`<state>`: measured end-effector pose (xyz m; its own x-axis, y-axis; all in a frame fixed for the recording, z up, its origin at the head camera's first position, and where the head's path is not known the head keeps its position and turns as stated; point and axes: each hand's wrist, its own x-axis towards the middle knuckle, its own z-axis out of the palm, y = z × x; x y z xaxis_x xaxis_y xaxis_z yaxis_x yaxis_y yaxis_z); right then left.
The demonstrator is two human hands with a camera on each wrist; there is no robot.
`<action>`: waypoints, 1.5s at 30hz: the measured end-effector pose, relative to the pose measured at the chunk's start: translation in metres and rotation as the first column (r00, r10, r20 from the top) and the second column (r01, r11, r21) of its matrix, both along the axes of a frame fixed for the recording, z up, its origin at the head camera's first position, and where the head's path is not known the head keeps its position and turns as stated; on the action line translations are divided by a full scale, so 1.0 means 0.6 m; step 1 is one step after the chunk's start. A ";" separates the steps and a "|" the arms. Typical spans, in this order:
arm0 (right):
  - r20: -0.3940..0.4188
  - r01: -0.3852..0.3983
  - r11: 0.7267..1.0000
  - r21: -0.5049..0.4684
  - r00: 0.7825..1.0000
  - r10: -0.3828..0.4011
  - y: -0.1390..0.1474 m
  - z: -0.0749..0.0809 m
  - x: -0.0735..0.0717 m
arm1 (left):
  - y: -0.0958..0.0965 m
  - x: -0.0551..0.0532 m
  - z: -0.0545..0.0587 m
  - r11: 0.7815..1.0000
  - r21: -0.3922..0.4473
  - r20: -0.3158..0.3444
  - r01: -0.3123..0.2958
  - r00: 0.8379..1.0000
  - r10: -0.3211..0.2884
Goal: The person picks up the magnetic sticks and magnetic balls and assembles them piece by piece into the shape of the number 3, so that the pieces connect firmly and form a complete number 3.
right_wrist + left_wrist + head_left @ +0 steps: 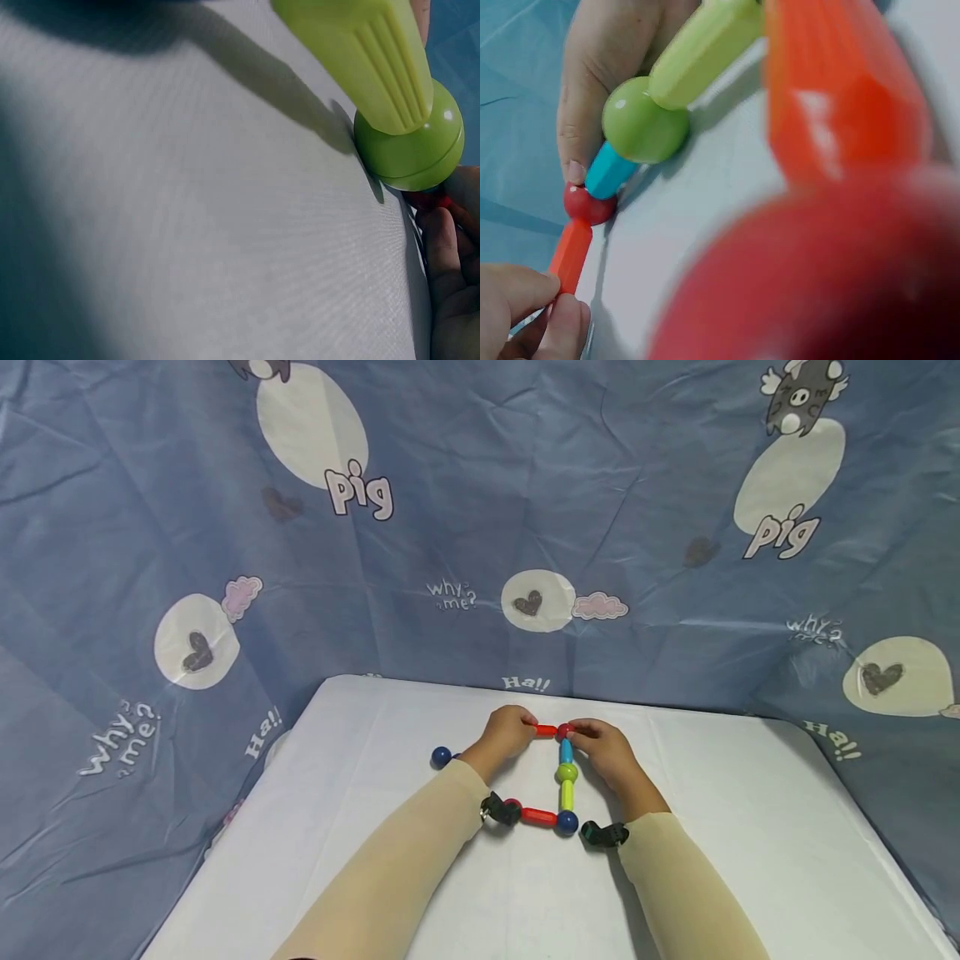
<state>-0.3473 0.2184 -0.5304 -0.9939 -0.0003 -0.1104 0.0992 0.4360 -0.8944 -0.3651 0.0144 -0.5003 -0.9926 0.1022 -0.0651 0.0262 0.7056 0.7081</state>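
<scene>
My left hand [510,731] pinches a red magnetic-style rod [546,731] between thumb and fingers. The rod's far end meets a red ball [565,732], which my right hand [606,750] holds from the right, its thumb on the ball in the left wrist view. From that ball a light-blue rod [566,752], a green ball [567,772] and a yellow-green rod [567,795] run toward me to a dark blue ball [567,822]. A second red rod [538,817] extends left from there to another red ball [802,285], partly covered by the left wrist device in the head view.
Left of my left forearm lies another dark blue ball [441,757], with a blue piece beside it partly hidden by the arm. Everything rests on a white-covered table [375,735]. A blue printed cloth [450,527] hangs behind the table.
</scene>
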 end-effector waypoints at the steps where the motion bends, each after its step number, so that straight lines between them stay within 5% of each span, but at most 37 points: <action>1: 0.002 -0.002 1.000 0.004 1.000 0.002 0.000 0.000 0.000 | -0.001 0.000 0.000 1.000 0.015 -0.004 0.000 1.000 0.000; 6: 0.009 -0.001 1.000 0.003 1.000 0.001 -0.002 0.001 0.000 | -0.004 0.001 0.002 0.998 0.061 -0.022 0.002 1.000 -0.001; 15: -0.008 -0.014 1.000 0.003 1.000 0.014 -0.010 -0.001 -0.002 | -0.011 0.002 -0.003 0.989 0.110 -0.029 -0.097 0.994 0.101; 20: -0.011 -0.010 1.000 0.014 1.000 0.010 -0.010 0.002 0.000 | -0.019 0.009 0.005 0.990 0.118 -0.045 -0.082 0.995 0.088; 26: -0.004 -0.005 0.999 0.031 1.000 0.005 -0.004 0.005 -0.003 | -0.043 0.030 0.036 0.987 0.155 -0.031 -0.028 0.999 0.033; 39: 0.009 0.005 0.999 0.036 1.000 -0.005 0.002 0.000 -0.003 | -0.130 0.080 0.047 0.997 0.035 -0.108 0.073 0.992 -0.069; 45: 0.011 0.012 1.000 0.025 1.000 -0.012 0.000 -0.003 -0.002 | -0.175 0.088 0.052 0.995 -0.077 -0.108 0.063 0.992 -0.071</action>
